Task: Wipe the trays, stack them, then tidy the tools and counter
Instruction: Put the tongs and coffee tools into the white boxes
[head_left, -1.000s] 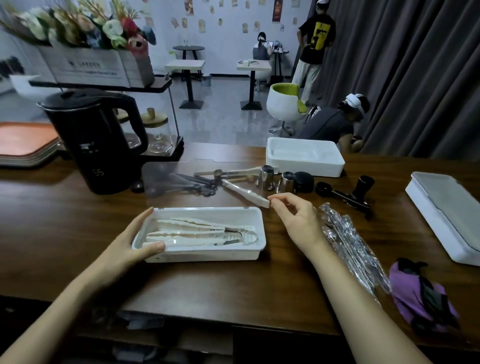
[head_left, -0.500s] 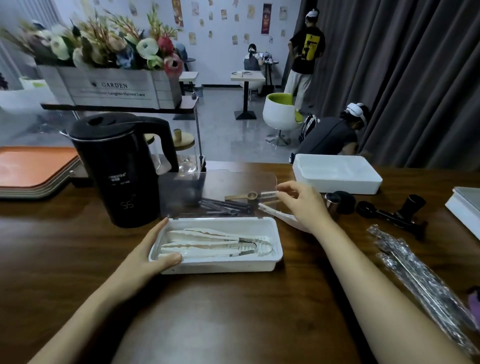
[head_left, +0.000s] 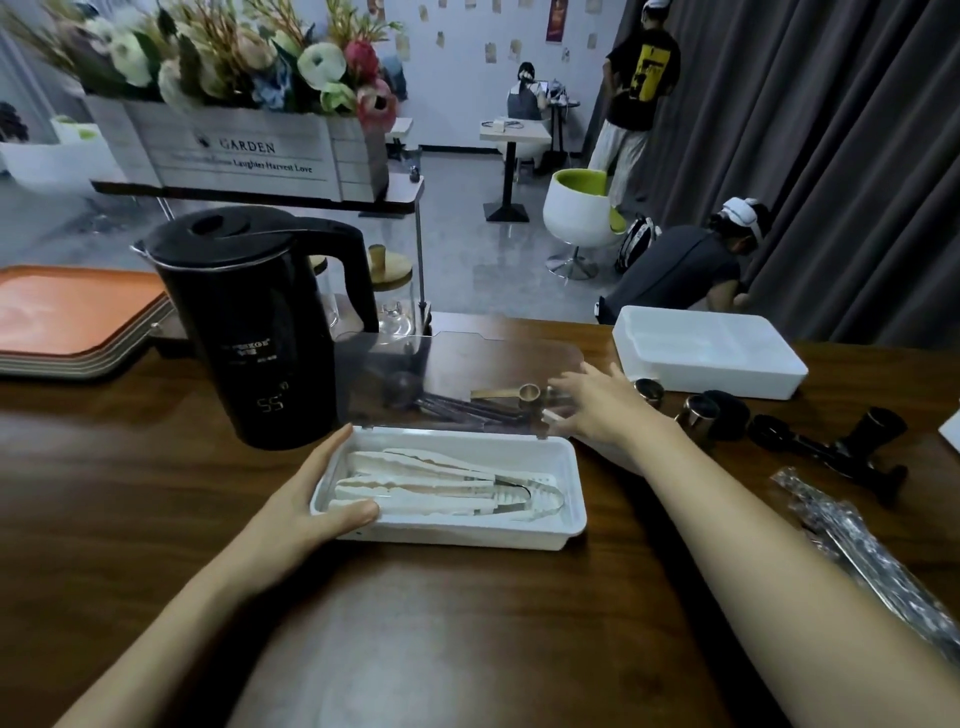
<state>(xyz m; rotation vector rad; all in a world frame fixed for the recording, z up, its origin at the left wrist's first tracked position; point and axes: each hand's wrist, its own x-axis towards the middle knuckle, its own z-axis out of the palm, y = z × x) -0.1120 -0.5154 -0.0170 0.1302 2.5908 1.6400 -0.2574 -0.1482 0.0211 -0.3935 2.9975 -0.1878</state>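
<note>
A white plastic box (head_left: 570, 522) with white tongs (head_left: 441, 488) lying in it sits on the dark wooden counter (head_left: 467, 623). My left hand (head_left: 306, 501) grips its left end, thumb on the front rim and fingers behind. The box's clear lid (head_left: 467, 358) stands open at the back. Behind the lid lie a gold measuring spoon (head_left: 525, 393) and dark tools (head_left: 467, 410). My right hand (head_left: 602, 405) reaches past the lid's right edge toward the spoon, fingers stretched out. One loose white tong end (head_left: 551, 415) shows beside its thumb. Stacked orange trays (head_left: 67, 312) lie far left.
A black kettle (head_left: 249, 332) stands just left of the box. Right of my hand are small metal cups (head_left: 698, 410), a black tamper and handle (head_left: 831, 447), a second white box (head_left: 711, 353) and plastic-wrapped items (head_left: 857, 545). A flower planter (head_left: 234, 150) sits behind the kettle.
My right hand has moved from the loose white tong forward and left toward the gold spoon. My left hand stays on the box. The camera has leaned closer.
</note>
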